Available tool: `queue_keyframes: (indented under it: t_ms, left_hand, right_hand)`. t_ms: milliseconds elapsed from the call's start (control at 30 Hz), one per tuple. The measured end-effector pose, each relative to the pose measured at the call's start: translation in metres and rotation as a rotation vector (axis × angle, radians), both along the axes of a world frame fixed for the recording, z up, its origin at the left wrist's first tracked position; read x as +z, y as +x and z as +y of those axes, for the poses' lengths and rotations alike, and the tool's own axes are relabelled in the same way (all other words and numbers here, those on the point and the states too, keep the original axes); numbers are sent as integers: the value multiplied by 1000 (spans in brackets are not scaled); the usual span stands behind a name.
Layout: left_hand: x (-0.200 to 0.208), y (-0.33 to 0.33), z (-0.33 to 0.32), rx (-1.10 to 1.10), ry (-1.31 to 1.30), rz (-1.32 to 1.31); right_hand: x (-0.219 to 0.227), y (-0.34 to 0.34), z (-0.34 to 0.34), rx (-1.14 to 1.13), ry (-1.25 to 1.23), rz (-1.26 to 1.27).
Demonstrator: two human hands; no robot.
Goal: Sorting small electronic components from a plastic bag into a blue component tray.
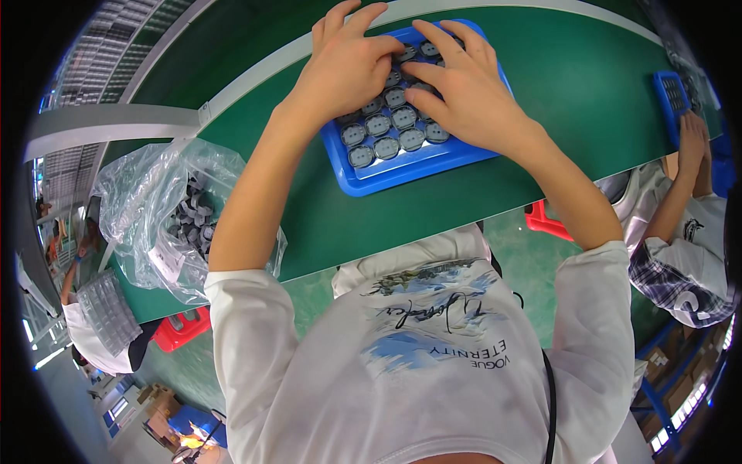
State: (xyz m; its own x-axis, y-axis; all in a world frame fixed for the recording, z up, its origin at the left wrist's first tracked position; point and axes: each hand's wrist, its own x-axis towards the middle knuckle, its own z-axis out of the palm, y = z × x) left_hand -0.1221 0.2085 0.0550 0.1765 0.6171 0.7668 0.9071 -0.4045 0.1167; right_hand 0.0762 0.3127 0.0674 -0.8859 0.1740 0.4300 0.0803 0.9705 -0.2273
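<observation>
Under both hands (pixel 410 69): tray (pixel 402 166) parts hidden.

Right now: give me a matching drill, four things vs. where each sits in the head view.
Things:
1. tray
2. bag
3. left hand
4. stool

Places:
A. on the belt's left end, holding small grey parts
B. on the floor under the belt's left end
C. on the belt at top centre, filled with round grey parts
D. flat on the tray's left half

Pairs: 1-C, 2-A, 3-D, 4-B
</observation>
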Motion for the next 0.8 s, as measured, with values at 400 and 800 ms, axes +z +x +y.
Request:
queue_keyframes:
  t_ms: [400, 800]
  left_hand:
    - [-14, -5, -2, 0, -8, 26]
    - [27, 32, 15, 263, -524, 27]
  right_hand:
    - [26, 12, 24, -125, -118, 29]
    - [1, 23, 37, -127, 35, 5]
